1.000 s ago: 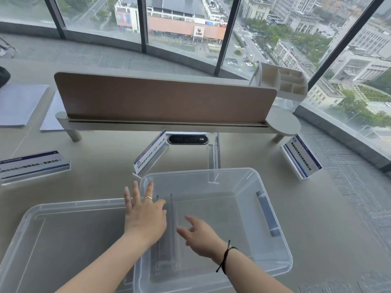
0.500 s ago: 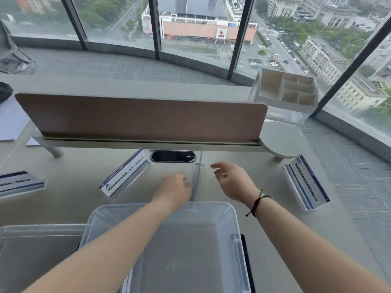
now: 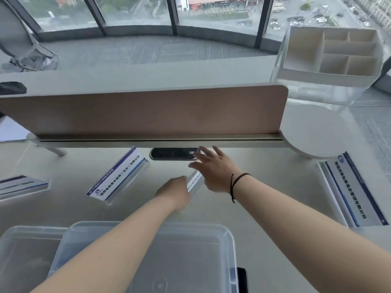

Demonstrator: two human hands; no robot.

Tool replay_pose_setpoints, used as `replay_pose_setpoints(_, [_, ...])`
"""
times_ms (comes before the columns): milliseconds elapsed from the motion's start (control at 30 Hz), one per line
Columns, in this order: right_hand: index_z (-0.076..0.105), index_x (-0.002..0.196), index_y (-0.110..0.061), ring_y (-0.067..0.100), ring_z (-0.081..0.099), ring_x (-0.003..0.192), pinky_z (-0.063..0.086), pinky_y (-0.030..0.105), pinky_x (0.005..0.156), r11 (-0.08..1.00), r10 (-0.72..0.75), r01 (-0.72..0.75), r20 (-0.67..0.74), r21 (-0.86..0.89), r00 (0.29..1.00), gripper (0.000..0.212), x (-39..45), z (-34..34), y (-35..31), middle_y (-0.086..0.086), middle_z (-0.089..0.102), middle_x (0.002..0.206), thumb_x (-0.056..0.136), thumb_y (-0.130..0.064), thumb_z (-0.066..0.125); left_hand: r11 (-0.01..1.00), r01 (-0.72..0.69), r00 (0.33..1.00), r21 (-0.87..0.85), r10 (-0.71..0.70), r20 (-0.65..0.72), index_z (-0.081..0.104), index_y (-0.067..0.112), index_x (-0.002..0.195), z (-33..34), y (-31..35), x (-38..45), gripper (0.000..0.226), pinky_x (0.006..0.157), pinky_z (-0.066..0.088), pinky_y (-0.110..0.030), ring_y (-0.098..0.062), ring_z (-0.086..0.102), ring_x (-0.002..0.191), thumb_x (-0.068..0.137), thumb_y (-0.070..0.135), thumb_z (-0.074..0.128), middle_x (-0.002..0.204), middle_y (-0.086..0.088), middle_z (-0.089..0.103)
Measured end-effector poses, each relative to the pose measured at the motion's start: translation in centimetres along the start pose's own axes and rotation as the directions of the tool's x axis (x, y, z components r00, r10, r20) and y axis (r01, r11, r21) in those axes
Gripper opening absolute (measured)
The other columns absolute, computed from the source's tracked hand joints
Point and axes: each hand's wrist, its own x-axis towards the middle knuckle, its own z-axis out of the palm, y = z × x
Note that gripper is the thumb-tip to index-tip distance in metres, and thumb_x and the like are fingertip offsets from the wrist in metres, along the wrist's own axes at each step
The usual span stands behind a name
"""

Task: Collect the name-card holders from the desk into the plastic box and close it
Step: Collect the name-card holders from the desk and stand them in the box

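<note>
The left hand is closing round a small clear name-card holder at the middle of the desk, just beyond the plastic box; the picture is blurring here, so exactly where the fingers are pinching is hard to tell. Further left, two more holders are waiting: one at the far edge and a tilted one whose card is showing Chinese print ending in 有限公司, the rest too soft to read surely. The box is sitting nearest the camera, open, with its lid lying beside it on the left. The right hand is spreading wide, empty, just beside the held piece. At the far right another holder is lying flat, its writing unreadable. These look like light, stiff, slick acrylic; taking them by the end edges seems safest against slipping.
</note>
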Motion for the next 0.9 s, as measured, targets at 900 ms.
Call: replay_pose_setpoints(900, [0.064, 0.096, -0.019, 0.029, 0.056, 0.086, 0.043, 0.038, 0.073, 0.973, 0.195, -0.133, -0.362, 0.189, 0.911, 0.025, -1.4, 1.8, 0.5, 0.001, 0.065, 0.090, 0.098, -0.035, 0.045, 0.940, -0.137, 0.960, 0.313, 0.204, -0.193, 0.049, 0.026, 0.108, -2.3, -0.4, 0.6, 0.015, 0.068, 0.046, -0.037, -0.034, 0.061, 0.089, 0.101, 0.034, 0.038, 0.103, -0.008, 0.067])
